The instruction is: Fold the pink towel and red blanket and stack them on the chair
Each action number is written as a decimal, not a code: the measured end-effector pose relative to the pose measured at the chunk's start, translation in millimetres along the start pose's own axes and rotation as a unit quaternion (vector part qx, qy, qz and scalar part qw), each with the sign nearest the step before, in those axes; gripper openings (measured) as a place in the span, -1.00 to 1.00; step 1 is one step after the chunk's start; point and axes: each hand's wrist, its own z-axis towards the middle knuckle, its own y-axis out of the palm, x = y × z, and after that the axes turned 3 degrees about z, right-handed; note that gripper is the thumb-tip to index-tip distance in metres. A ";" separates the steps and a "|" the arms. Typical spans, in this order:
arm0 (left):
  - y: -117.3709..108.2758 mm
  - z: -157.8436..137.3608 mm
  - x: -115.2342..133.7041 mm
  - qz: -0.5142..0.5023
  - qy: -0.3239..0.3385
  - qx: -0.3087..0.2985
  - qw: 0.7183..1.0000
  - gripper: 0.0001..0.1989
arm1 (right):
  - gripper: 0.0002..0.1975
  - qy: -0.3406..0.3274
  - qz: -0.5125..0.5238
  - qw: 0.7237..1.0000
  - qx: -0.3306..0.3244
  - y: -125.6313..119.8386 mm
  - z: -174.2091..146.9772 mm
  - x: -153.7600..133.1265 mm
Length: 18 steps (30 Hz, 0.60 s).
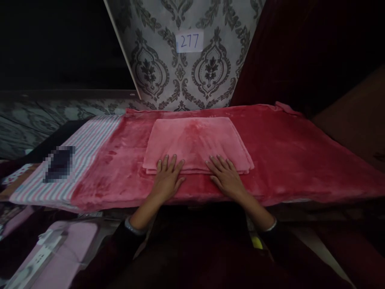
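A pink cloth (195, 140), folded into a flat rectangle of several layers, lies in the middle of a red plush blanket (282, 160). My left hand (167, 176) rests flat on the near left edge of the folded cloth, fingers spread and pointing away from me. On the near right edge my right hand (225, 176) lies the same way, palm down with its fingers apart. Neither hand grips anything. The cloth's near edge shows between the two hands.
To the left, a striped cloth (93, 136) covers the table, with a pixelated dark item (59, 163) on it. A large dark screen (66, 48) hangs behind. Patterned wallpaper bears a paper marked 277 (189, 41). A white power strip (39, 257) lies low at left.
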 end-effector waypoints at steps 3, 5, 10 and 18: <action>-11.5 20.5 20.2 -0.007 0.011 0.010 1.000 -0.39 | -0.51 0.017 0.021 0.999 0.030 -14.4 2.4 10.5; -11.2 37.4 39.2 -0.021 0.047 0.010 0.999 -0.36 | -0.50 0.047 0.012 0.997 0.061 -18.7 9.6 17.3; 13.5 47.9 66.6 -0.039 0.093 -0.027 0.995 -0.23 | -0.48 0.089 -0.037 0.994 0.053 -1.7 9.6 29.3; 19.8 13.6 50.9 -0.039 0.115 -0.011 0.993 -0.31 | -0.39 0.079 -0.025 0.995 0.056 8.9 -10.8 34.6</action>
